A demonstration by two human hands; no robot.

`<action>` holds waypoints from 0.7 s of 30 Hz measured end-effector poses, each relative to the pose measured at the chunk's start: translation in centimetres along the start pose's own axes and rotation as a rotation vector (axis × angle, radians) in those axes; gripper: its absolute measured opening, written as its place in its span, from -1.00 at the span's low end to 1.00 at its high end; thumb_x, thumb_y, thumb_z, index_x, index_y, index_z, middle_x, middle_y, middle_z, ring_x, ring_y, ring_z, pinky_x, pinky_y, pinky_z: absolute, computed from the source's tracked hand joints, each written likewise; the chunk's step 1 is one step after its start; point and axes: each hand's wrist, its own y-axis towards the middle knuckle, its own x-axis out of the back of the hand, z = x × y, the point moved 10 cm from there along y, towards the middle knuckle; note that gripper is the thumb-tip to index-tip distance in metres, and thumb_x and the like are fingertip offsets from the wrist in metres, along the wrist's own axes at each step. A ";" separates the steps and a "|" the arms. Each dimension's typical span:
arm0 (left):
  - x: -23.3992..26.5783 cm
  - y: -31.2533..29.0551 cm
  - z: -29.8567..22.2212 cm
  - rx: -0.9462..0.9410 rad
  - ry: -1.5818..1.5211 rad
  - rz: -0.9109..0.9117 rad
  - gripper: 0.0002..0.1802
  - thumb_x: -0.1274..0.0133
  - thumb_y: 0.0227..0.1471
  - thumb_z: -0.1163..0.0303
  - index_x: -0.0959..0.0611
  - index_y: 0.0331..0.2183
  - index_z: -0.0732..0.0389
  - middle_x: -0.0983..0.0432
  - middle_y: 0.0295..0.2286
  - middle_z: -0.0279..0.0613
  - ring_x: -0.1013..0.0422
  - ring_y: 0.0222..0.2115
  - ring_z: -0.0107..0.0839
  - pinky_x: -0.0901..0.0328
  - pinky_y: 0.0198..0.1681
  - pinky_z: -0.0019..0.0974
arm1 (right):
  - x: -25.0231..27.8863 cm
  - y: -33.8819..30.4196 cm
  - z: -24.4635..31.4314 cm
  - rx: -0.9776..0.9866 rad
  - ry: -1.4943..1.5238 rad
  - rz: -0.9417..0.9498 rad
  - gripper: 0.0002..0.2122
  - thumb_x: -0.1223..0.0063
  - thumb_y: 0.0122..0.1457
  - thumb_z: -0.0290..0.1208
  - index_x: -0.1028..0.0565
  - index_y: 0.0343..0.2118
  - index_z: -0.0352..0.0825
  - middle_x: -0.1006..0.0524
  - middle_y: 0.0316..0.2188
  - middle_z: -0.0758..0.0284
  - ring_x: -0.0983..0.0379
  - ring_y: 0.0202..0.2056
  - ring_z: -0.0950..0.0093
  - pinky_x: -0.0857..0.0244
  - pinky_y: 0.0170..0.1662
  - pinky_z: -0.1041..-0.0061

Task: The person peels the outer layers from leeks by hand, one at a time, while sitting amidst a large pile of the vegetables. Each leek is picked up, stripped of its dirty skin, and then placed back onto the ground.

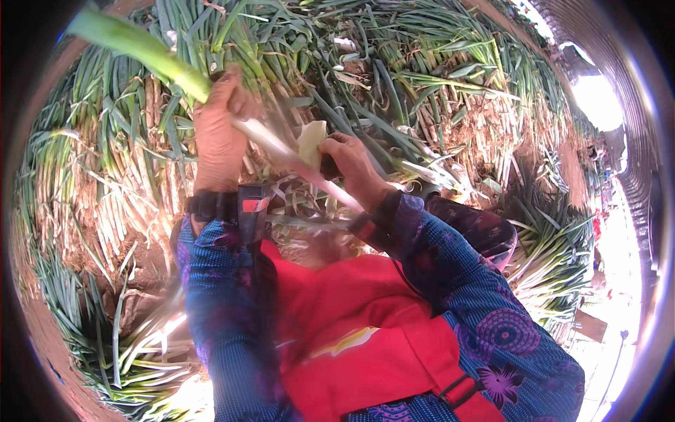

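Observation:
A long green onion (155, 62) slants across in front of me, its green top at the upper left and its pale stalk running down to the right. My left hand (223, 130) is closed around it where the green turns white. Beside the stalk, my right hand (351, 163) pinches a pale, loose strip of outer leaf (311, 143) between thumb and fingers. Whether that strip is still joined to the stalk I cannot tell. Motion blurs the lower stalk, and its end passes behind my right wrist.
Dense rows of green onions (116, 204) lie ahead and to the left, with more piled on the right (467, 130). Smaller heaps flank me at the lower left (151, 369) and right (555, 274). Peeled scraps (299, 200) litter the ground before me. A corrugated wall (626, 63) curves along the right.

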 end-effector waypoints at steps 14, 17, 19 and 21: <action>-0.7 -1.2 -5.8 -0.113 -0.084 0.170 -0.88 0.01 0.11 0.35 -0.42 -0.42 0.15 -0.06 -0.73 -0.55 0.01 -0.71 -0.66 0.02 -0.54 -0.49 | 19.2 4.2 -11.9 -0.035 0.772 -0.396 -0.90 -0.02 0.03 -0.37 -0.46 -0.42 -0.27 -0.49 -0.49 0.32 -0.48 -0.42 0.36 -0.46 -0.27 0.42; 2.6 -2.1 -7.5 -0.122 -0.132 0.126 -0.89 0.04 0.13 0.37 -0.43 -0.43 0.14 -0.09 -0.74 -0.55 -0.03 -0.71 -0.66 0.00 -0.53 -0.49 | 25.8 1.2 -11.0 -0.005 0.676 -0.460 -0.84 -0.07 -0.01 -0.36 -0.44 -0.40 -0.31 -0.47 -0.48 0.30 -0.47 -0.39 0.39 -0.42 -0.31 0.45; 1.2 -0.6 -7.4 -0.120 -0.215 0.170 -0.84 0.05 0.15 0.36 -0.44 -0.48 0.12 -0.12 -0.74 -0.55 -0.07 -0.71 -0.66 -0.03 -0.52 -0.48 | 40.3 -1.1 -10.2 0.247 0.013 -0.625 -0.82 -0.11 -0.05 -0.33 -0.42 -0.39 -0.25 -0.43 -0.52 0.34 -0.47 -0.41 0.35 -0.39 -0.32 0.36; 3.8 -1.7 -8.4 -0.129 -0.199 0.091 -0.83 0.04 0.15 0.36 -0.44 -0.49 0.12 -0.13 -0.75 -0.55 -0.07 -0.70 -0.66 -0.03 -0.52 -0.48 | 40.6 -2.4 -7.8 0.260 -0.909 -0.761 -0.80 -0.06 0.00 -0.30 -0.42 -0.33 -0.25 -0.44 -0.43 0.32 -0.45 -0.41 0.37 -0.37 -0.33 0.34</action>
